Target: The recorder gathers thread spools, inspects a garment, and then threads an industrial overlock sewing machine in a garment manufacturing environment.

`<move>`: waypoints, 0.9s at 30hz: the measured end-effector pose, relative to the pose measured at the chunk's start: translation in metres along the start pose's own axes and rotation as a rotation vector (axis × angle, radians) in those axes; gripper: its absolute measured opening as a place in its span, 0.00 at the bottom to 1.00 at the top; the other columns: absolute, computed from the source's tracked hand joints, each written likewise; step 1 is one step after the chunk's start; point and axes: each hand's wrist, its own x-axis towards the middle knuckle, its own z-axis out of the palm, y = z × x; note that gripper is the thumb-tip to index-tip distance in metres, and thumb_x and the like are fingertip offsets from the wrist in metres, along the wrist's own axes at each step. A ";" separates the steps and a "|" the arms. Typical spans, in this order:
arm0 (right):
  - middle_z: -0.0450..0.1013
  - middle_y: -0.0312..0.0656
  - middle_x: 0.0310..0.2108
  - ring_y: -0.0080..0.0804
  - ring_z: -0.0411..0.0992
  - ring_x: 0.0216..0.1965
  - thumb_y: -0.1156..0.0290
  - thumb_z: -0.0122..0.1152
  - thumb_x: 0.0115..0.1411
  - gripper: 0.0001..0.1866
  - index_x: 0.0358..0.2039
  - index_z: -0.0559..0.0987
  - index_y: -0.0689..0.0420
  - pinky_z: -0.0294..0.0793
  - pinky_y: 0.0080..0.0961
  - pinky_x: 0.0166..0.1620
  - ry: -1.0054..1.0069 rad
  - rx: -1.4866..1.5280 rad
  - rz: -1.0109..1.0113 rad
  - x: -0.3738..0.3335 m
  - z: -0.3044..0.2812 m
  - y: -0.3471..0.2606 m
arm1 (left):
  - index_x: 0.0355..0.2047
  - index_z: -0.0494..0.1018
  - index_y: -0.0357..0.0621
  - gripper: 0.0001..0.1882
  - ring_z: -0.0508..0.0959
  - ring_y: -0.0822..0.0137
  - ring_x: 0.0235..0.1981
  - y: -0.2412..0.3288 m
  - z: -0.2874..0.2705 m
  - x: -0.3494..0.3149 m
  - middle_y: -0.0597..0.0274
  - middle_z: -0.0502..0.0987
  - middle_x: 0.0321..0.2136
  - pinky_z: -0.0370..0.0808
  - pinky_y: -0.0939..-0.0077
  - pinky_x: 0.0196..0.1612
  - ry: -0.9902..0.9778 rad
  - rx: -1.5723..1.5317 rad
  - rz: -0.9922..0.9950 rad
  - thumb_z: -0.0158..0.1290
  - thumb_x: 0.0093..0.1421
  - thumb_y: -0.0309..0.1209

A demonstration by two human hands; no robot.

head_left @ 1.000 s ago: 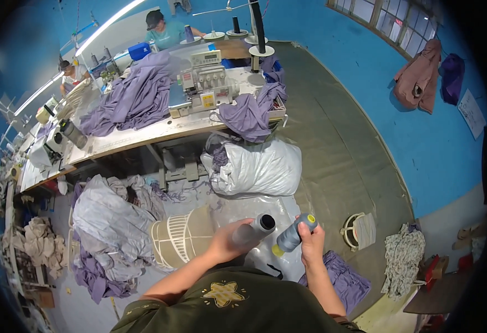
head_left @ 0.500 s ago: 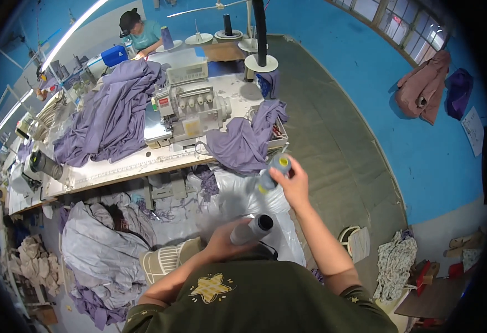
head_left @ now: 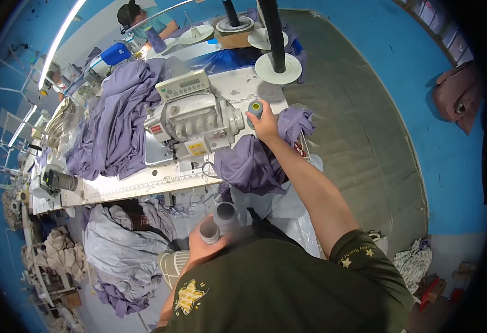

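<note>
My right hand (head_left: pixel 264 125) is stretched out over the table, closed around a blue-grey thread cone (head_left: pixel 254 109) with a yellow-ringed top. This cone is upright beside the overlock sewing machine (head_left: pixel 194 119); whether its base touches the tabletop is hard to tell. Close to my body, my left hand (head_left: pixel 199 244) is wrapped round a grey thread cone (head_left: pixel 209 233). A second, darker grey cone (head_left: pixel 226 215) is right beside it, apparently in the same grip. Crumpled purple fabric (head_left: pixel 249 164) lies under my right forearm at the table's front edge.
A large heap of purple fabric (head_left: pixel 113 116) covers the table left of the machine. White spool discs (head_left: pixel 278 67) on a dark post stand behind my right hand. Pale fabric (head_left: pixel 124 244) is piled below the table. A co-worker (head_left: pixel 143 22) sits at the far side.
My right hand has carried the blue-grey cone forward, from before the table edge to beside the machine. My left hand has shifted left and lower, and two cones now show there clearly.
</note>
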 end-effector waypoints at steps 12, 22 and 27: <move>0.72 0.47 0.41 0.43 0.73 0.42 0.66 0.69 0.50 0.29 0.51 0.68 0.57 0.72 0.33 0.46 0.248 -0.273 -0.326 0.000 -0.028 -0.001 | 0.49 0.72 0.43 0.28 0.77 0.73 0.42 0.033 0.029 0.073 0.60 0.79 0.40 0.72 0.75 0.48 -0.098 0.085 -0.104 0.67 0.48 0.33; 0.73 0.39 0.39 0.26 0.71 0.40 0.65 0.67 0.54 0.17 0.41 0.77 0.61 0.71 0.26 0.43 -1.324 0.541 0.475 -0.141 -0.069 -0.060 | 0.48 0.69 0.36 0.34 0.78 0.66 0.42 -0.009 0.008 0.118 0.57 0.78 0.39 0.74 0.69 0.47 0.017 -0.155 0.002 0.70 0.40 0.30; 0.71 0.36 0.36 0.20 0.67 0.38 0.68 0.63 0.58 0.15 0.42 0.73 0.61 0.67 0.21 0.41 -1.291 0.596 0.237 -0.146 -0.044 -0.067 | 0.48 0.70 0.38 0.34 0.78 0.65 0.43 0.003 -0.014 0.142 0.57 0.78 0.41 0.74 0.69 0.47 -0.122 0.160 -0.019 0.71 0.39 0.31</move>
